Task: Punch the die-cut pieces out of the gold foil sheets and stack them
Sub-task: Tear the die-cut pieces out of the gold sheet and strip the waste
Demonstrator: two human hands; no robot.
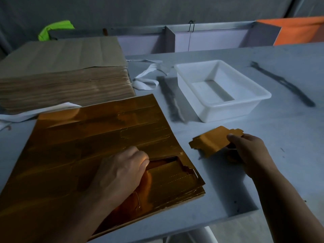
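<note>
Your right hand (245, 148) pinched a notched die-cut piece (208, 142) (matte gold); your left hand (121, 171) hooked curled fingers into the jagged hole in the glossy foil sheet (87, 137).

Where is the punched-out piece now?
Head view, right of centre: the gold piece is held by the right hand, right of the gold foil sheets, nearer than the white tray.

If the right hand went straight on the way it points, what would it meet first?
Probably the white tub: the right hand, holding a gold piece, points forward-left at its near corner, though depth is unclear.
</note>
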